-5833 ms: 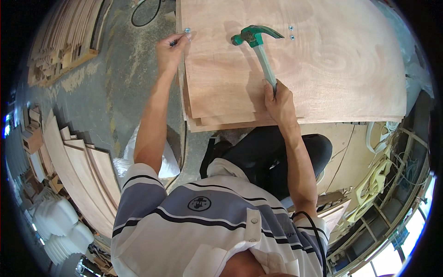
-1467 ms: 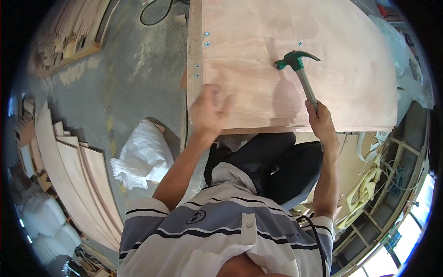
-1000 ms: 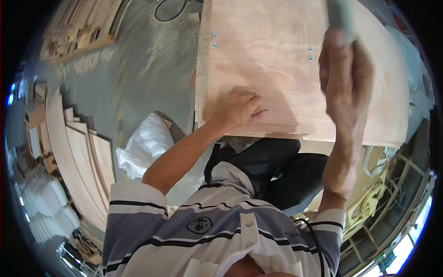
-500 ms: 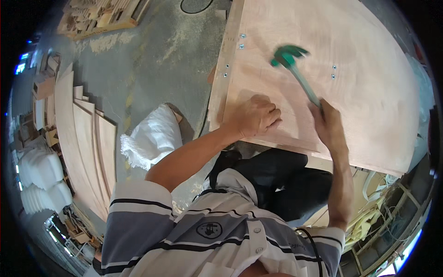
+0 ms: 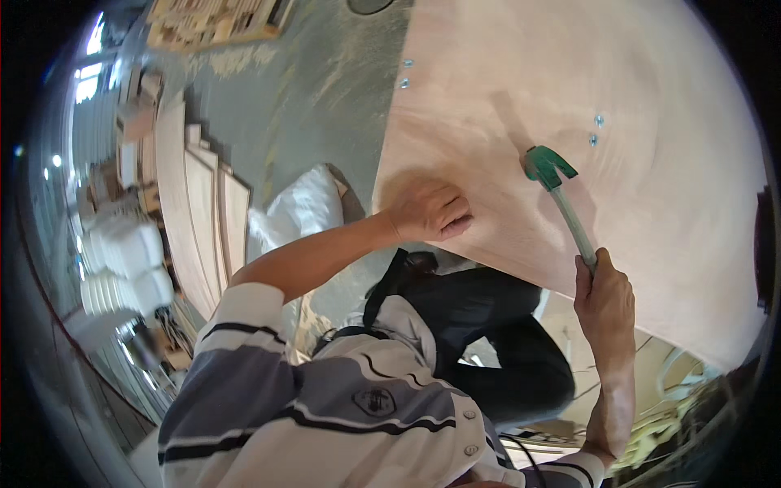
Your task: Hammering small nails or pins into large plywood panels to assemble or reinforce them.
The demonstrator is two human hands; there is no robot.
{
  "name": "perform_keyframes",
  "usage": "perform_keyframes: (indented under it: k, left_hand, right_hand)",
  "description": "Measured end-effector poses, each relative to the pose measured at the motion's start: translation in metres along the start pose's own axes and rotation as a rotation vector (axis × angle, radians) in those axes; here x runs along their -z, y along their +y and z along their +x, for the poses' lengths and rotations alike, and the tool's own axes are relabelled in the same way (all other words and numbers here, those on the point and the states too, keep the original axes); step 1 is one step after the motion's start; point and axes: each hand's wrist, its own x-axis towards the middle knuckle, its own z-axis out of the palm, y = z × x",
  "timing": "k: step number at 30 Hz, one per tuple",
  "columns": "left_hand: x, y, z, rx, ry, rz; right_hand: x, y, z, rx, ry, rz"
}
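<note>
My right hand (image 5: 606,301) is closed around the pale handle of a claw hammer (image 5: 572,224), near the handle's lower end. The hammer's green head (image 5: 547,167) is over a large light-brown wooden panel (image 5: 488,122), and its shadow falls on the wood. To the left, my left hand (image 5: 429,213) is curled into a fist above the panel's near left corner. Whatever its fingers may hold is hidden. Small shiny metal fittings (image 5: 596,130) show in the panel beyond the hammer head, with another pair of fittings (image 5: 406,73) by the left edge.
A white sack (image 5: 305,203) sits on the grey floor left of the panel. Long wooden boards (image 5: 195,203) stand farther left, beside white bundles (image 5: 126,260). A pallet of wood pieces (image 5: 215,24) lies at the far left. Yellowish strips (image 5: 651,443) lie at lower right.
The hammer and my right hand have come nearer to me and a little rightward. My left fist has shifted slightly left and stays closed. The whole view has turned somewhat.
</note>
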Motion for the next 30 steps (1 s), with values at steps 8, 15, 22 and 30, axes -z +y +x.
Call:
perform_keyframes:
  k: [8, 15, 22, 30]
  left_hand:
    - [-0.012, -0.005, -0.012, -0.029, -0.011, -0.019]
    - [-0.072, 0.023, -0.023, 0.426, -0.184, 0.185]
    - [0.06, 0.206, 0.016, 1.008, 0.053, -0.976]
    - [0.264, 0.374, -0.181, 1.174, 1.295, -1.896]
  right_hand:
    - [0.068, -0.045, 0.036, -0.101, -0.337, -0.272]
    - [0.068, -0.095, 0.044, -0.006, -0.354, -0.317]
    - [0.022, -0.003, 0.081, -0.101, -0.301, -0.218]
    - [0.049, -0.058, 0.021, -0.228, -0.769, 0.097]
